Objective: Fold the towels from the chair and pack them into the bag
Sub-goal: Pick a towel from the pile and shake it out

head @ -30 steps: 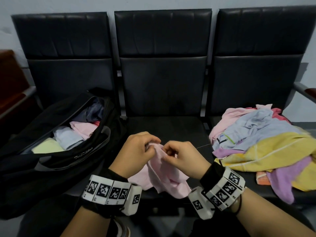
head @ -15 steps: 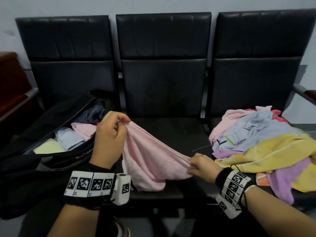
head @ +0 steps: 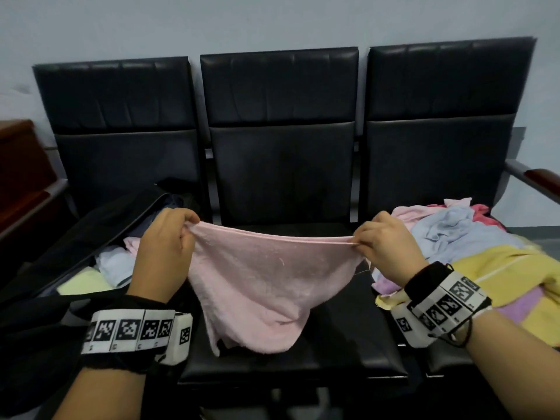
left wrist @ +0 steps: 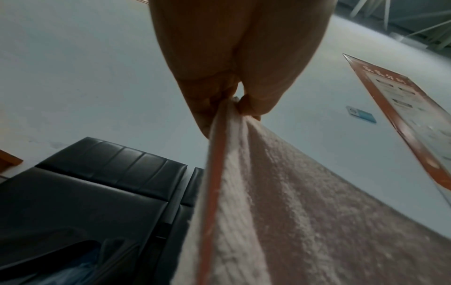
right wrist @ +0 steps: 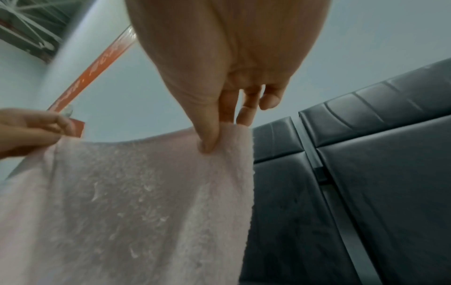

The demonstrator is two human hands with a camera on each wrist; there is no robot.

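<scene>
While I hold the pink towel [head: 266, 286] stretched above the middle chair seat [head: 342, 338], my left hand [head: 163, 253] and right hand [head: 391, 247] each pinch a top corner, fingers [right wrist: 207, 133] clamped on the hem. Its lower half hangs bunched, so I judge the fold could come out crooked, or a corner could slip, if I pull unevenly. Nothing is legible on the black bag [head: 60, 237] or the wall poster [left wrist: 402, 108]; more towels [head: 485, 256] wait on the right seat.
</scene>
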